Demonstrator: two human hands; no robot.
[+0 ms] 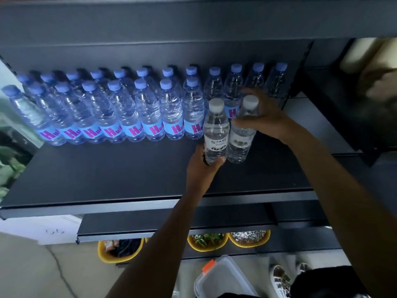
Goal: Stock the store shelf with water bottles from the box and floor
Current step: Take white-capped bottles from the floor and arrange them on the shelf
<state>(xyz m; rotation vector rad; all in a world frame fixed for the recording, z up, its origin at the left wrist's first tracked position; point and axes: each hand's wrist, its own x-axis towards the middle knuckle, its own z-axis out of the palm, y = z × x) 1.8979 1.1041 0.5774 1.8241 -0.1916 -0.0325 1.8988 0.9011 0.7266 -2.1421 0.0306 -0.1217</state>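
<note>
Left hand [202, 166] grips an upright bottle [215, 130] low, right hand [261, 117] its touching neighbour [240, 138] high; I judge both go beside the row's [120, 125] right end.

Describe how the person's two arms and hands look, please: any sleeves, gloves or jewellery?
The left hand and right hand are bare: no gloves, no ring or watch visible. The left arm and right arm are also uncovered, with no sleeve in view.
</note>
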